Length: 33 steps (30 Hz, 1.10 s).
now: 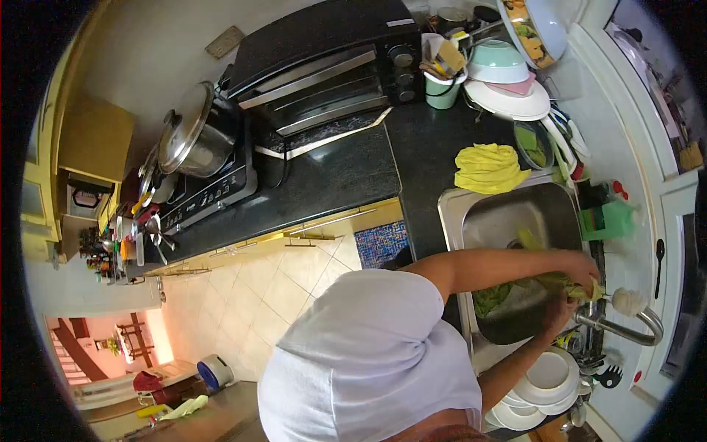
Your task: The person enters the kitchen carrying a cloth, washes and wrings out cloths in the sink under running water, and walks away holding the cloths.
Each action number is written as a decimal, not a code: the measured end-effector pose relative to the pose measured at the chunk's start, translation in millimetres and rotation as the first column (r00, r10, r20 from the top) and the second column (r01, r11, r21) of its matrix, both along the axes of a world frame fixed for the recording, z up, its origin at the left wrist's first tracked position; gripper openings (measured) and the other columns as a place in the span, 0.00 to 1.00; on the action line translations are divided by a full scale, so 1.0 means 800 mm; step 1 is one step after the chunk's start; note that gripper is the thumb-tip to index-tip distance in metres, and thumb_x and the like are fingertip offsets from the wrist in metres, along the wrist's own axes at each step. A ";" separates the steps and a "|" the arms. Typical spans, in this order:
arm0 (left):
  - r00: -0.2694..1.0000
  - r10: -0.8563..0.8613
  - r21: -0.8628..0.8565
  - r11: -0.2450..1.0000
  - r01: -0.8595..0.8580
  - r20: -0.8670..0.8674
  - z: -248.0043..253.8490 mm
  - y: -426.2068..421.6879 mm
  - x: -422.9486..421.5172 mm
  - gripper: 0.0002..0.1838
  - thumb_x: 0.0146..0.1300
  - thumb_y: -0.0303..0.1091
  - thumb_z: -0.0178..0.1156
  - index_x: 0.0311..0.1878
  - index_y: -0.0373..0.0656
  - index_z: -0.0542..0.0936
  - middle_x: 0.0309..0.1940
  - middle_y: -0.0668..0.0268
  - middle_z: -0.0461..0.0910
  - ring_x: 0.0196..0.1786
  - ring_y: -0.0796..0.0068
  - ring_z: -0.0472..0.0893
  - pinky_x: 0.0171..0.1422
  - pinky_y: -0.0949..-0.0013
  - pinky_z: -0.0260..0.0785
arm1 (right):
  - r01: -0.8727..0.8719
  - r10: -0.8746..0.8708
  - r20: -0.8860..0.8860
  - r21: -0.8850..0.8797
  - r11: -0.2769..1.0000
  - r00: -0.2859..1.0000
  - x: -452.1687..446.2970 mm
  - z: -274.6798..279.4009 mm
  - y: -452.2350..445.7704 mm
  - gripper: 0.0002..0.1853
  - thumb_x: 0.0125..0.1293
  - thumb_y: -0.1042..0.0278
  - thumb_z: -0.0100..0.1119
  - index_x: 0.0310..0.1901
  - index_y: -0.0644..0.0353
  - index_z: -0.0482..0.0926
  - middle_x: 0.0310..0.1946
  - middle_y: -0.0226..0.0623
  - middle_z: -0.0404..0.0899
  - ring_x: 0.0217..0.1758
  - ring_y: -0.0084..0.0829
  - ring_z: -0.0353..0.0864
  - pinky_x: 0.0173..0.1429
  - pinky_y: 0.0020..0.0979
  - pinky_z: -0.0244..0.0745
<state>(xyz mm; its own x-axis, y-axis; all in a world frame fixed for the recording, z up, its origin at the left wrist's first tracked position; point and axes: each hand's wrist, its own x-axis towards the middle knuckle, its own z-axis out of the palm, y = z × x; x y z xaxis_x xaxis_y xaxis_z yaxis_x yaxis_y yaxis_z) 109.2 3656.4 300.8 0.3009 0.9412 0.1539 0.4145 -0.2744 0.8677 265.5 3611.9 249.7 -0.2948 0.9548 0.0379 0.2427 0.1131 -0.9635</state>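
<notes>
Over the far edge of the sink (448,225), the left hand (585,271) has its grip closed on a leafy green (580,292); the stalk lies between the two hands, just inside that edge; the right hand (563,311) is blurred beside it, so I cannot tell its grip; loose green leaves (489,300) lie within the sink; a yellow cloth (486,166) sits beside it.

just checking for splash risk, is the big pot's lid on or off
On: the lid sits across the mouth of the big pot, its dark knob showing on top.
</notes>
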 end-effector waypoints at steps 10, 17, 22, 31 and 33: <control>0.887 0.392 -0.068 0.919 -0.388 0.244 -0.078 -0.014 -0.079 0.24 0.40 0.44 0.65 0.43 0.43 0.81 0.35 0.54 0.78 0.38 0.56 0.77 0.42 0.59 0.69 | -0.122 0.057 0.328 0.181 0.976 0.943 0.028 0.066 0.057 0.16 0.64 0.65 0.51 0.50 0.64 0.75 0.42 0.41 0.77 0.42 0.33 0.73 0.51 0.33 0.67; 0.866 0.403 0.013 0.905 -0.425 0.296 -0.040 -0.043 -0.039 0.17 0.50 0.35 0.61 0.45 0.42 0.78 0.42 0.55 0.75 0.43 0.56 0.76 0.47 0.59 0.68 | -0.274 0.214 -0.317 -0.155 0.949 0.924 -0.045 0.129 0.012 0.35 0.54 0.76 0.53 0.66 0.60 0.57 0.59 0.43 0.64 0.58 0.36 0.66 0.62 0.32 0.60; 0.775 -0.136 0.197 0.980 0.015 0.618 -0.019 -0.043 -0.033 0.24 0.56 0.29 0.58 0.57 0.47 0.67 0.46 0.59 0.74 0.49 0.66 0.75 0.56 0.64 0.67 | -0.076 0.073 0.189 0.011 0.997 0.979 -0.031 0.114 0.032 0.26 0.53 0.69 0.60 0.55 0.61 0.68 0.48 0.39 0.73 0.50 0.31 0.72 0.54 0.28 0.65; 0.973 -0.040 0.033 0.999 0.034 0.227 -0.106 -0.052 -0.030 0.43 0.47 0.29 0.67 0.66 0.47 0.55 0.55 0.61 0.67 0.53 0.67 0.72 0.62 0.66 0.62 | 0.015 -0.176 -0.615 -0.257 0.966 0.769 -0.029 0.114 0.024 0.15 0.56 0.78 0.58 0.47 0.62 0.72 0.40 0.34 0.76 0.41 0.26 0.77 0.44 0.24 0.73; 0.912 0.032 -0.130 0.991 0.023 0.409 -0.132 -0.041 -0.002 0.37 0.49 0.29 0.66 0.63 0.46 0.61 0.51 0.62 0.70 0.52 0.67 0.72 0.60 0.66 0.63 | 0.064 -0.243 -0.693 -0.274 0.960 0.678 -0.025 0.114 0.017 0.16 0.57 0.77 0.56 0.48 0.62 0.70 0.41 0.35 0.76 0.42 0.29 0.77 0.47 0.27 0.72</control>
<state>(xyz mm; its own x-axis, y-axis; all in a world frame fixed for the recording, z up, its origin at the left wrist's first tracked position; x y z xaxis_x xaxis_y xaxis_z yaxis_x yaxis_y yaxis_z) 107.9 3623.4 194.9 0.2332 0.9624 0.1393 0.0157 -0.1470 0.9890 245.3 3625.2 341.2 -0.1111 0.9933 -0.0317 -0.5332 -0.0865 -0.8415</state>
